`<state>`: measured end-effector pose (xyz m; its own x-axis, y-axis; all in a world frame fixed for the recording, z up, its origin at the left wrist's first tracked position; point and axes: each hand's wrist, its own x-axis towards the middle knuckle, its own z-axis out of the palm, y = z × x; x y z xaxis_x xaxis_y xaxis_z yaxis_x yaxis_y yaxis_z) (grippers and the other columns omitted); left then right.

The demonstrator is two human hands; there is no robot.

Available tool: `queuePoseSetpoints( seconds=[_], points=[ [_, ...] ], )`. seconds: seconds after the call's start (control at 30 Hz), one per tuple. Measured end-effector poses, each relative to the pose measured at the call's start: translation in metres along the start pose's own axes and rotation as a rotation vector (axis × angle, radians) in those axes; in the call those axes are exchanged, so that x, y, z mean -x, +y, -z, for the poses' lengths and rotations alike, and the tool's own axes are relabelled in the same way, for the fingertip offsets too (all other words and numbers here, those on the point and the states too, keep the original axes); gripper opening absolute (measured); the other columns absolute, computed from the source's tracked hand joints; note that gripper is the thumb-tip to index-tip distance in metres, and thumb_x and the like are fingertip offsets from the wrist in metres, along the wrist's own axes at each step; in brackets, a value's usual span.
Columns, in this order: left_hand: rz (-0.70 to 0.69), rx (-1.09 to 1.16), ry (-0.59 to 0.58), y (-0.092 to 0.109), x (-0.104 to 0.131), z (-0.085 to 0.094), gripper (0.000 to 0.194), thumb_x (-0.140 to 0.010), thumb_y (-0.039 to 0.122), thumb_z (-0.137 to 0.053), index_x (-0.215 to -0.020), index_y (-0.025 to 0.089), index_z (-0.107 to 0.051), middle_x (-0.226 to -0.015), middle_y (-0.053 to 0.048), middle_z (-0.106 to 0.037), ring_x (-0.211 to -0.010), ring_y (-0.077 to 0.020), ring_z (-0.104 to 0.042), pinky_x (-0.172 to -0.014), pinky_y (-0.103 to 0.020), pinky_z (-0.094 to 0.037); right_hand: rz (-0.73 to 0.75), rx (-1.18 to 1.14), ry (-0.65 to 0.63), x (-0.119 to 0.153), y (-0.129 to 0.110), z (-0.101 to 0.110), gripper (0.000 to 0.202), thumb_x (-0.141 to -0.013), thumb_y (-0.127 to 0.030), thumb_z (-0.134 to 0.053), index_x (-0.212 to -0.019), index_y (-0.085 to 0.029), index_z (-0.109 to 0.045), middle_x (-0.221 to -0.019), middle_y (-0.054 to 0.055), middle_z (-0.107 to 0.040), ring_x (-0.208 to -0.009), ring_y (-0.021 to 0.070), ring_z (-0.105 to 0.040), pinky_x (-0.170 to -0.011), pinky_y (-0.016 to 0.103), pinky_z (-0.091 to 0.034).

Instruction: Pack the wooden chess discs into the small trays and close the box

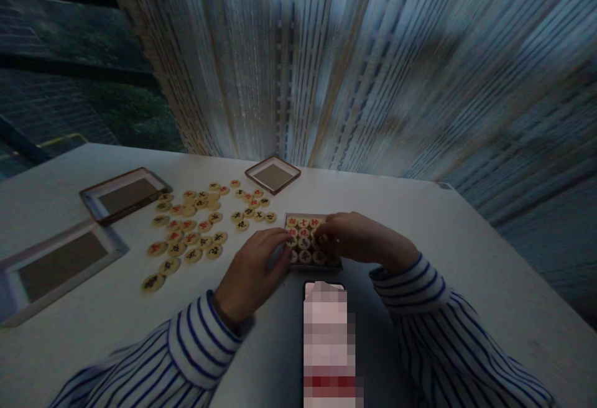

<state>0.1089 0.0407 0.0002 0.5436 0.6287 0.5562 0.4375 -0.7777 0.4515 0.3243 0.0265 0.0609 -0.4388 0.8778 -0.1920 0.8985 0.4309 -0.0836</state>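
Pieces [176, 250] lie loose on the counter [177, 346] to the left of the left hand [249, 271], mostly with their characters showing, which likely makes them easy to tell apart. Farther left are two trays [56, 265] [128, 196], apparently set aside; a third [273, 176] sits beyond the left hand. That hand is curved at the left side of the box [312, 267], perhaps steadying it; whether it grips is unclear. Between the hands, the box holds more pieces in rows, probably to pack them snugly, with the phone [325, 333] nearer the body. The right hand [366, 237] bends over the box's right part, its hold hidden.
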Motion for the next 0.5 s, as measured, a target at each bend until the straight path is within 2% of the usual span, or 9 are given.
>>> queuePoseSetpoints(
  seconds=[0.33, 0.5],
  points=[
    [0.006, -0.022, 0.005, 0.0, -0.001, 0.001, 0.022, -0.083, 0.022, -0.048, -0.103, 0.016, -0.057, -0.102, -0.009, -0.064, -0.097, -0.0202, -0.058, -0.085, -0.039, -0.049, -0.044, -0.019, 0.027, 0.006, 0.002, 0.008, 0.024, -0.082, -0.027, -0.046, -0.096, -0.021, -0.064, -0.089, 0.007, -0.066, -0.079, 0.0173, -0.059, -0.066, 0.026, -0.04],
    [0.025, -0.027, 0.029, -0.001, -0.001, 0.001, 0.022, -0.083, 0.024, -0.049, -0.102, 0.016, -0.058, -0.102, -0.01, -0.064, -0.098, -0.0211, -0.058, -0.087, -0.039, -0.048, -0.137, 0.021, 0.059, 0.008, 0.006, 0.014, 0.026, -0.082, -0.027, -0.046, -0.1, -0.022, -0.063, -0.091, 0.006, -0.066, -0.081, 0.0183, -0.059, -0.067, 0.027, -0.04]
  ],
)
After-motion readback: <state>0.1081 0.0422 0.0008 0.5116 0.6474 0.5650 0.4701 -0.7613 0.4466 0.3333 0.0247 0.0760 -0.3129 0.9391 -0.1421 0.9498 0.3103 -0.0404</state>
